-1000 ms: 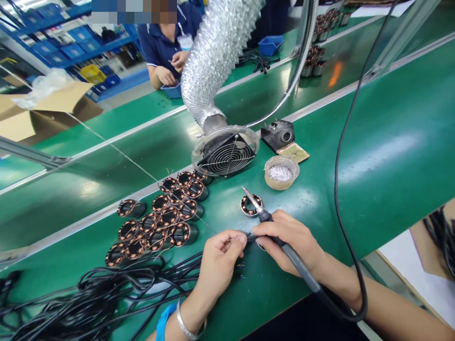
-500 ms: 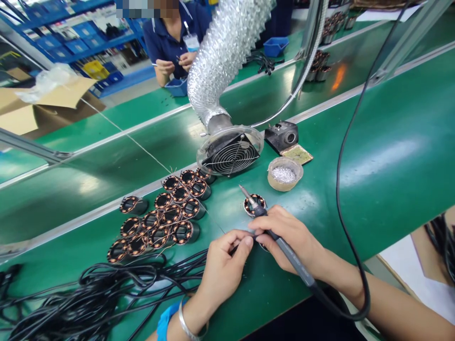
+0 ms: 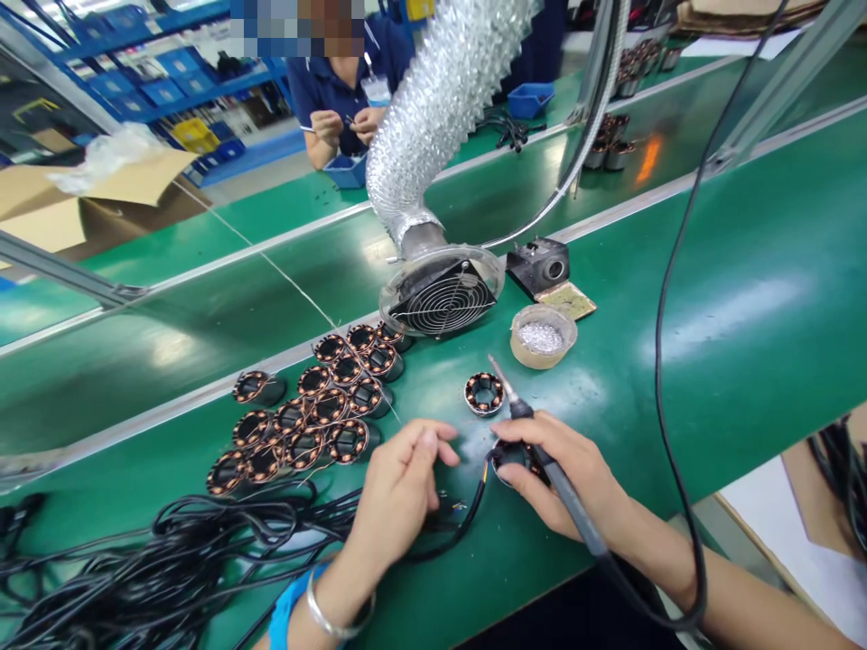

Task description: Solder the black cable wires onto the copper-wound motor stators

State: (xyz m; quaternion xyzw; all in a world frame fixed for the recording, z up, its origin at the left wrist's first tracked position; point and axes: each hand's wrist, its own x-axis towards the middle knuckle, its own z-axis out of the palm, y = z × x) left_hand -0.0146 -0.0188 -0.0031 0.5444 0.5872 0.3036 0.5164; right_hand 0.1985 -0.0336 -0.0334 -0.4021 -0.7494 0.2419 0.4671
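Your right hand (image 3: pixel 575 460) grips a slim grey-and-black soldering iron (image 3: pixel 571 504) and fingers a copper-wound black stator (image 3: pixel 508 454); your left hand (image 3: pixel 398 487), loosely curled, looks empty; the round black cable (image 3: pixel 477 499) reaches the stator's 9 o'clock side, apparently unsupported by your left.

From my station I see that my left hand (image 3: pixel 399 492) has let go of the black cable (image 3: pixel 467 524) and drawn away from my right hand (image 3: pixel 575 469), its fingers now loosely spread. The coloured wires (image 3: pixel 486 470) at the cable's end now show between them. The soldering iron (image 3: pixel 569 501) no longer crosses the upper wound core (image 3: pixel 484 413); its metal shaft has shifted to that core's right. More of the lower wound core (image 3: pixel 502 456) shows under my right fingers.
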